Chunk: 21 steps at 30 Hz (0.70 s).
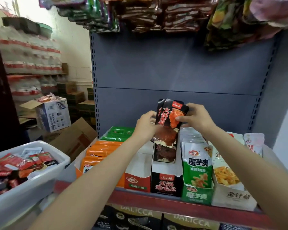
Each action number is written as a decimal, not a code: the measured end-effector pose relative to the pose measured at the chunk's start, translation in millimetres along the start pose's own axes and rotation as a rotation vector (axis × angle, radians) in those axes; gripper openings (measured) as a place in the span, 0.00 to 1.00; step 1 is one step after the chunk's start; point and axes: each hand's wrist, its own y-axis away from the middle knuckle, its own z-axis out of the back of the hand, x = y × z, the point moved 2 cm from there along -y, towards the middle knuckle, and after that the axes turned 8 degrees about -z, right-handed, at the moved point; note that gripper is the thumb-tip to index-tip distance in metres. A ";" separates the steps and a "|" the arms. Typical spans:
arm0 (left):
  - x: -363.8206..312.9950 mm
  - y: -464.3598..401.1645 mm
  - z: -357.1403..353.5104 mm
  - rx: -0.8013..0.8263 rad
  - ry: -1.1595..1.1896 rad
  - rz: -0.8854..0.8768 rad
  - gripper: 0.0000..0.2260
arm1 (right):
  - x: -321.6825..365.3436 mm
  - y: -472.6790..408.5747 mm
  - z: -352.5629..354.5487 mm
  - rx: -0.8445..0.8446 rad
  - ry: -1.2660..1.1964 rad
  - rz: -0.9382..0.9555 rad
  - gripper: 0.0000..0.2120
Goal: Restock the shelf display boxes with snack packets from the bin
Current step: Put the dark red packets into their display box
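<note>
Both hands hold a small stack of black snack packets [169, 120] with red lettering, upright above the shelf. My left hand [147, 125] grips the stack's left edge and my right hand [195, 117] pinches its upper right side. Directly below stands a black display box [166, 184] with one matching packet [165, 152] inside. A white plastic bin [45, 178] at the lower left holds several loose red and black packets.
On the red-edged shelf [156, 203] stand an orange box [98, 153], a green box [118, 133], a white-and-red box [137, 178], a green-and-white box [197, 173] and a white box [229, 185]. Cardboard cartons [53, 113] sit on the floor at left. Hanging packets [156, 12] overhead.
</note>
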 end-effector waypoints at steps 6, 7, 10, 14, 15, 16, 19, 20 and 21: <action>3.1 -9.2 -6.1 0.055 -0.091 0.008 0.09 | 0.0 -6.4 7.5 0.048 0.101 0.087 0.19; 3.6 -9.9 -5.6 0.060 -0.109 0.008 0.09 | 2.4 -5.9 7.6 0.053 0.155 0.126 0.22; 5.8 -11.8 -1.9 0.100 -0.220 -0.014 0.09 | 6.5 -5.3 6.1 0.064 0.275 0.202 0.21; 14.7 -15.7 3.7 0.169 -0.477 -0.055 0.14 | 3.7 -6.4 3.3 0.073 0.365 0.214 0.14; 17.2 -16.1 4.0 0.174 -0.485 -0.054 0.15 | 3.4 -6.8 2.8 0.078 0.392 0.222 0.13; 18.9 -16.0 3.6 0.175 -0.487 -0.054 0.15 | 3.9 -7.2 2.6 0.083 0.422 0.231 0.12; 22.2 -15.3 -0.7 0.185 -0.551 -0.033 0.20 | 8.7 -10.4 3.7 0.103 0.459 0.246 0.10; 21.9 -14.6 -2.6 0.201 -0.590 -0.021 0.22 | 10.4 -12.4 4.4 0.106 0.451 0.249 0.09; 20.9 -13.6 -4.7 0.221 -0.634 -0.016 0.24 | 11.2 -14.5 5.2 0.108 0.436 0.245 0.09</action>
